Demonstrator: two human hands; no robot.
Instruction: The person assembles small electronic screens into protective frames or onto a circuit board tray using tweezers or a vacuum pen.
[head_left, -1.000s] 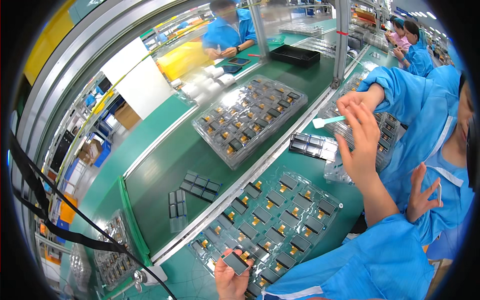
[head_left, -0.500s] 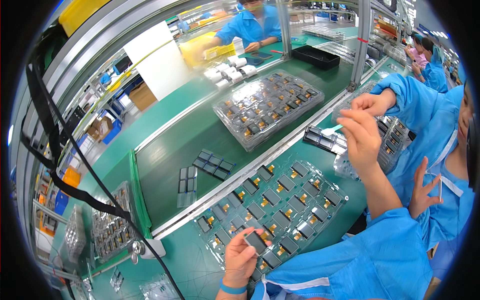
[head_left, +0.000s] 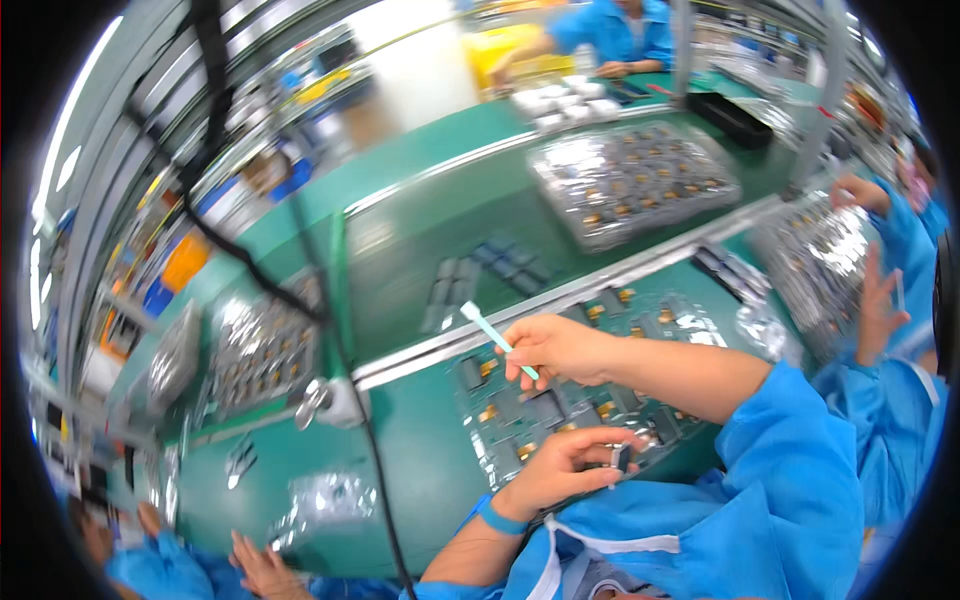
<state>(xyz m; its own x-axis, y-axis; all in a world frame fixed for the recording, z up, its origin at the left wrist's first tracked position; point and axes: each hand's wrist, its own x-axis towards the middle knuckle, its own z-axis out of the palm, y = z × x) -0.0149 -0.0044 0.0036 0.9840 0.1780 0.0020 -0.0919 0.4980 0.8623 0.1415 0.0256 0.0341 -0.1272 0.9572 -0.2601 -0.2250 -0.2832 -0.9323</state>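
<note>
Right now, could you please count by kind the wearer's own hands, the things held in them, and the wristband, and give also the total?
Own hands: 2, the left hand and the right hand
Pale green stick, in the right hand: 1
Small dark panel, in the left hand: 1
Blue wristband, on the left wrist: 1
Total: 5

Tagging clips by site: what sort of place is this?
Likely an electronics assembly line: clear trays of small gold-tabbed parts, a long green bench, and co-workers in matching blue.
</note>
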